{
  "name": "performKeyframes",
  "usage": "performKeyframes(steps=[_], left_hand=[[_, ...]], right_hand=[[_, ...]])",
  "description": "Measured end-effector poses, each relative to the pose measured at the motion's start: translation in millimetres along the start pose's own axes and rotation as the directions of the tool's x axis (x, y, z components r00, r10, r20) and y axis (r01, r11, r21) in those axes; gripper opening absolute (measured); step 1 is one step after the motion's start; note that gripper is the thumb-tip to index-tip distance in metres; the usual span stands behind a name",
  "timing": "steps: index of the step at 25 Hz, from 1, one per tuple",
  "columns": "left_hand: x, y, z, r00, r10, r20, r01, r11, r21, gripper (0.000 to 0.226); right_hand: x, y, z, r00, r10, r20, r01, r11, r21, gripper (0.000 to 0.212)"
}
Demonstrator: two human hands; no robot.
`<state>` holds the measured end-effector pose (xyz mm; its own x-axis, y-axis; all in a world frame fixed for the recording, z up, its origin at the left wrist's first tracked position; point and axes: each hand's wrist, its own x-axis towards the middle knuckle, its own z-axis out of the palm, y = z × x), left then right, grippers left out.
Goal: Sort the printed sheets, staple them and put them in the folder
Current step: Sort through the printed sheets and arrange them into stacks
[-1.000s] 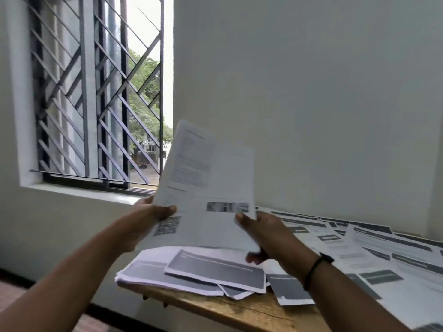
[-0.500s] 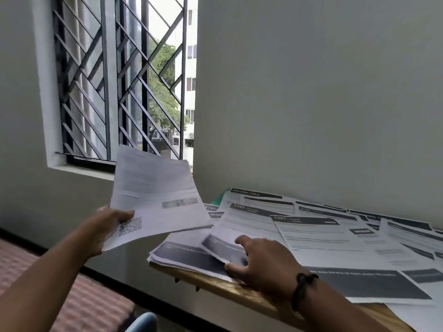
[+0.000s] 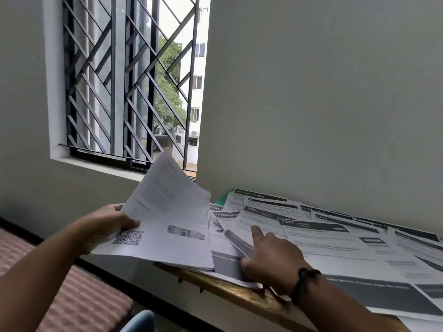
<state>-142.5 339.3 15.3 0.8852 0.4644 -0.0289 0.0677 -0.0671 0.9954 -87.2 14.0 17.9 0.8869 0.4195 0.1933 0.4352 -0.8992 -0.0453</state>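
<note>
**Sorting under way, stack in one hand, loose sheets at the table edge**

The left hand (image 3: 105, 226) pinches a stack (image 3: 167, 219) of printed pages by its near-left corner, thumb on top, and holds it tilted up over the table's left end. The right hand (image 3: 268, 257) lies on the spread sheets (image 3: 335, 248), forefinger stretched out over one page, the other fingers bent; whether they press or nip a sheet cannot be told.

Risks, as a judgement: the stack is gripped at one corner only, so the pages may fan out or slip from between thumb and fingers, and the order sorted so far would be lost. The sheets on the table (image 3: 239, 293) overlap one another and some overhang its near edge; dragging one out could pull its neighbours with it and send them to the floor.

A green corner (image 3: 223, 198) shows under the far sheets, perhaps the folder, though it is mostly buried and cannot be told for sure. No stapler is in view. The barred window (image 3: 129, 87) stands far left, and a blue object (image 3: 141, 322) sits below the table.
</note>
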Motion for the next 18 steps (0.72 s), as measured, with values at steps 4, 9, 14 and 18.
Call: performKeyframes(steps=[4, 9, 14, 18], left_hand=[[-0.3, -5.1, -6.5, 1.0, -0.002, -0.009, 0.001, 0.998, -0.062, 0.034], [-12.4, -9.8, -33.6, 0.996, 0.017, -0.093, -0.034, 0.981, -0.189, 0.034], [-32.3, -13.0, -52.8, 0.998, -0.019, -0.061, 0.004, 0.972, -0.237, 0.037], [-31.6, -14.2, -49.1, 0.998, -0.021, -0.055, 0.007, 0.97, -0.242, 0.044]], right_hand=[[43.4, -17.5, -10.5, 0.987, 0.029, 0.156, -0.071, 0.96, 0.272, 0.112], [108.4, -39.9, 11.1, 0.99, 0.141, -0.007, -0.14, 0.986, 0.088, 0.091], [134.7, -37.8, 31.2, 0.957, 0.263, 0.126, -0.283, 0.941, 0.186, 0.085], [143.4, -38.9, 38.6, 0.962, 0.264, 0.067, -0.269, 0.958, 0.095, 0.056]])
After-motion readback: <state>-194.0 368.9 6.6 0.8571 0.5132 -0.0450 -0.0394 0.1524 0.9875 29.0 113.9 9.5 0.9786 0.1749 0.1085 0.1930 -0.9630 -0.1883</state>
